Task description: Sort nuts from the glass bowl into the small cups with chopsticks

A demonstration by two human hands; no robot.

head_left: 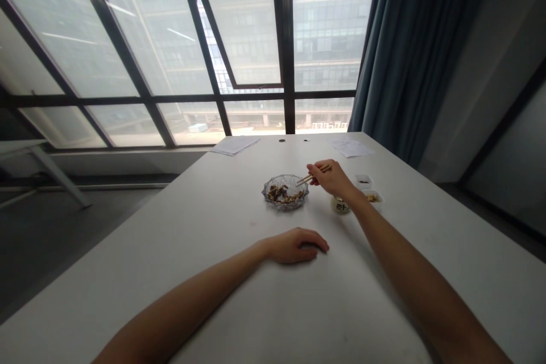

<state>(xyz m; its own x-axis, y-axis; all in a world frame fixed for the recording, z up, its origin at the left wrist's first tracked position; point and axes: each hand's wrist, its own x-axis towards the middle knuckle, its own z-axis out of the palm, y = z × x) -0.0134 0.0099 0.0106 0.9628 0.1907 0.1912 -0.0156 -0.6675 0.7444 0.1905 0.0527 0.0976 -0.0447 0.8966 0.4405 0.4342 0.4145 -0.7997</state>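
Chopsticks (313,174), two thin pale wooden sticks, sit pinched in the closed grip of our right hand (330,178). Their tips slant down over the facing rim of the cut-glass bowl (294,203) just left of the grip, which holds small dark and tan pieces. We judge those hard-looking bits could slip from the smooth tips and skitter across the slick white counter (222,227), or our wrist could nudge the little round cup (341,205) just beneath it. Our left hand (296,245) lies loosely palm-down, holding nothing, well nearer us than the grip.
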